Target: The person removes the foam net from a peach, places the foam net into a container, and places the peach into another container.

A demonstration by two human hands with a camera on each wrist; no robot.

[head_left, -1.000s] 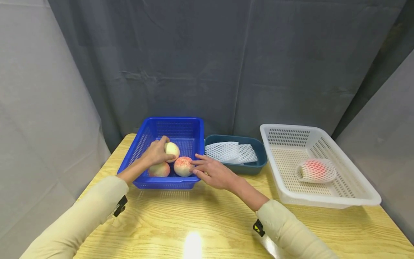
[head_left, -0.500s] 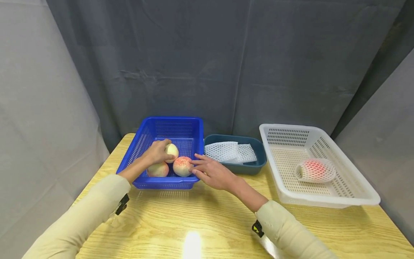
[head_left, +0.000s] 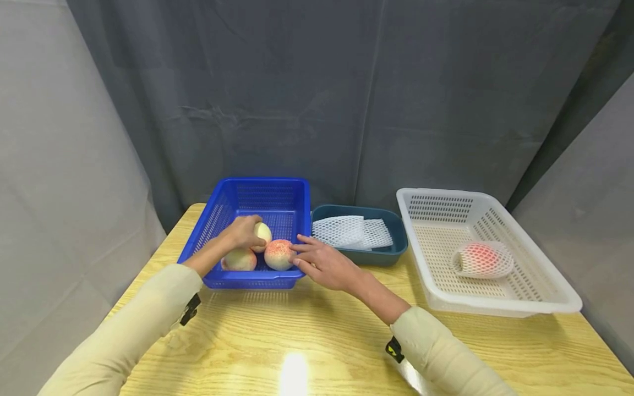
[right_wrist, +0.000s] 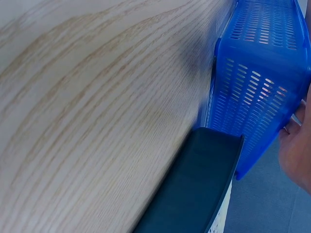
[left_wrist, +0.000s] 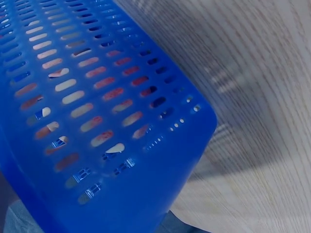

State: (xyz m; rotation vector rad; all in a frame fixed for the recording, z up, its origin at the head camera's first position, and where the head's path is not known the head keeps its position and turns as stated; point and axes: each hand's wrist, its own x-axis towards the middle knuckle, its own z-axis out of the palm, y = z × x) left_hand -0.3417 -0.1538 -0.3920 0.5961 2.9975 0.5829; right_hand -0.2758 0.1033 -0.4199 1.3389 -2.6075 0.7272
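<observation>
Pale peach (head_left: 263,235) sits a touch lower in the blue basket (head_left: 252,281) than a second ago, fingers of the left hand (head_left: 241,231) clamped round it, while the right hand (head_left: 326,265), fingers spread apart at the basket's right rim beside the red-blushed peach (head_left: 278,255), presumably steadies the basket.

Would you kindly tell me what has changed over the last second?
The left hand and the pale peach it holds have shifted slightly down and nearer the person within the blue basket. The peach at front left has edged a little left. Nothing was newly gripped or let go. The right hand, the red-topped peach and the net-wrapped fruit look unchanged.
</observation>
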